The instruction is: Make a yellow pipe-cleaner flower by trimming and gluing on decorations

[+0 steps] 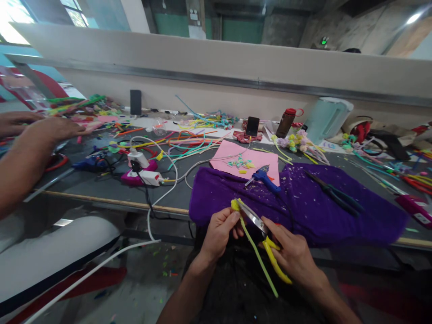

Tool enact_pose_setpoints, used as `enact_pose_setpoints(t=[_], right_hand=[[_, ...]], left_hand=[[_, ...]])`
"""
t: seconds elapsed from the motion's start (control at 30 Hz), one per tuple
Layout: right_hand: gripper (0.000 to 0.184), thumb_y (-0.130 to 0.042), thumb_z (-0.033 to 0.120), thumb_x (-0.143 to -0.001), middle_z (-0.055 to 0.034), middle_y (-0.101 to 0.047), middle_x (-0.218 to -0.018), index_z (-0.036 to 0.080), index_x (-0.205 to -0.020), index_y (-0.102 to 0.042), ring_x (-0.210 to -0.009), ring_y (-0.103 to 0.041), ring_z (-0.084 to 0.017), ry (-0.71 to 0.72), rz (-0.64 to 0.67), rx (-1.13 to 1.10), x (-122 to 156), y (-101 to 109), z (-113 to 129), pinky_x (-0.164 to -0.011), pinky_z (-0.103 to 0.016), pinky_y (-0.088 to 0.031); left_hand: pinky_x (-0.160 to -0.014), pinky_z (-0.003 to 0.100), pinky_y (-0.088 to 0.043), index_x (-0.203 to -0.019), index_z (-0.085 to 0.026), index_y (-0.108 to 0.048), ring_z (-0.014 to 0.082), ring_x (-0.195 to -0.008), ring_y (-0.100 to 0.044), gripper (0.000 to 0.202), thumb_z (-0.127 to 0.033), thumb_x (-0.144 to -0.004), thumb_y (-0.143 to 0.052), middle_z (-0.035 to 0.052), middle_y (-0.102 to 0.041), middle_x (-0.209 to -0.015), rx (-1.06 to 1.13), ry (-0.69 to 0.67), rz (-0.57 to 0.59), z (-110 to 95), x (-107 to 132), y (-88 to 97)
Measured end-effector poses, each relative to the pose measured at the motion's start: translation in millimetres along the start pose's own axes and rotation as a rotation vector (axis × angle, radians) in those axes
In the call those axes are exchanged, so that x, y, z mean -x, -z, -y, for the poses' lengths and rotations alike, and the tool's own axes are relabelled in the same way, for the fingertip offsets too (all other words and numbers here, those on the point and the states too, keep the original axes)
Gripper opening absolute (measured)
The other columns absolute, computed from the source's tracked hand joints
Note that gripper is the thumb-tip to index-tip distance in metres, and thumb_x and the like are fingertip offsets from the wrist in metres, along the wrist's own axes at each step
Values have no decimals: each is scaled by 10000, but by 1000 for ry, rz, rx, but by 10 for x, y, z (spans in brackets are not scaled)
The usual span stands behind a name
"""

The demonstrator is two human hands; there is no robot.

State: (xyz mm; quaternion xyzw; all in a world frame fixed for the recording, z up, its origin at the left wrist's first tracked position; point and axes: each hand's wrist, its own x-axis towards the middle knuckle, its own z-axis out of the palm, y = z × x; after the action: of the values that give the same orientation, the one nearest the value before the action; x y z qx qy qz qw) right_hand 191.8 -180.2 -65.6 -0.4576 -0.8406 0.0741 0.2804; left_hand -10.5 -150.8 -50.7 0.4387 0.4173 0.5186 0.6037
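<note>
- Lower centre: my left hand [219, 230] pinches the green stem [259, 260]; my right hand [294, 257] has its grip closed on the yellow scissors [254, 217].
- I'd keep my fingertips clear and cut squarely.

A dark grey counter [84, 184] runs along the wall. A purple cloth [303, 216] speckled with scraps lies at its near edge, with a blue glue gun [266, 179] and dark pliers [337, 194] on it. A pink sheet [232, 155] lies partly under the cloth's far edge. To the left sits a white power strip [145, 173], with loose pipe cleaners [192, 146] behind it. Near the wall stand a brown bottle [286, 122] and a pale kettle [326, 118].
</note>
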Motion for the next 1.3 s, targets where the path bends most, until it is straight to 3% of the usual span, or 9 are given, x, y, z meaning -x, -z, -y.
enact_pose_setpoints(t=[0.13,0.27,0.37,0.5,0.67,1.0,1.17,1.3], right_hand=[[473,-565,284,-775,-48,-641,-868,209,-1231,-462,-690,-607,-152,-133,-74,-218,-17,38,42,-624,-235,-497],[458,-598,290,-746,13,-564,-693,202,-1174,-462,-564,-536,-111,-361,-59,-730,-125,151,187,-505,-198,-448],[509,-641,282,-712,12,-560,-754,221,-1169,-428,-534,-502,-88,-445,-68,-1037,-252,192,305,-453,-181,-403],[573,-673,276,-685,4,-570,-830,260,-1183,-390,-560,-528,-93,-452,-114,-1210,-413,95,380,-474,-196,-422],[496,-691,277,-680,21,-576,-752,236,-1114,-454,-522,-538,-89,-415,-152,-1259,-552,-63,417,-467,-194,-446],[474,-673,177,-711,-22,-628,-966,258,-1139,-485,-701,-610,-124,-307,-189,-1285,-567,-156,390,-607,-225,-499],[467,-668,164,-710,-34,-619,-1027,252,-1133,-491,-811,-612,-149,-288,-233,-1202,-555,-181,351,-652,-233,-507],[485,-666,158,-704,-28,-623,-945,240,-1144,-478,-768,-606,-146,-272,-224,-1095,-539,-198,338,-655,-247,-505]], left_hand=[[-380,165,-329,-735,-122,-625,63,-411,-492,255,-374,-741,-583,15,-616,-575,70,39,-7,-28,1,-4],[-371,166,-331,-793,-115,-646,68,-419,-501,278,-378,-713,-608,33,-625,-610,192,126,22,-78,-3,-27],[-376,166,-334,-795,-121,-646,76,-454,-506,264,-368,-704,-623,32,-612,-639,250,116,55,-98,-15,-60],[-389,159,-316,-796,-129,-644,55,-445,-441,244,-359,-717,-624,0,-555,-590,230,76,88,-94,-29,-108],[-416,154,-317,-831,-131,-655,48,-472,-423,245,-353,-745,-600,-4,-545,-610,142,24,96,-75,-39,-136],[-407,146,-325,-740,-141,-636,37,-465,-400,213,-350,-750,-592,-30,-478,-604,65,-51,29,-32,-63,-166],[-396,146,-319,-718,-141,-632,35,-448,-411,178,-319,-718,-628,-37,-493,-573,161,15,55,-67,-56,-158],[-390,143,-325,-780,-145,-639,39,-458,-434,184,-256,-644,-696,-32,-545,-605,239,51,5,-40,-72,-156]])
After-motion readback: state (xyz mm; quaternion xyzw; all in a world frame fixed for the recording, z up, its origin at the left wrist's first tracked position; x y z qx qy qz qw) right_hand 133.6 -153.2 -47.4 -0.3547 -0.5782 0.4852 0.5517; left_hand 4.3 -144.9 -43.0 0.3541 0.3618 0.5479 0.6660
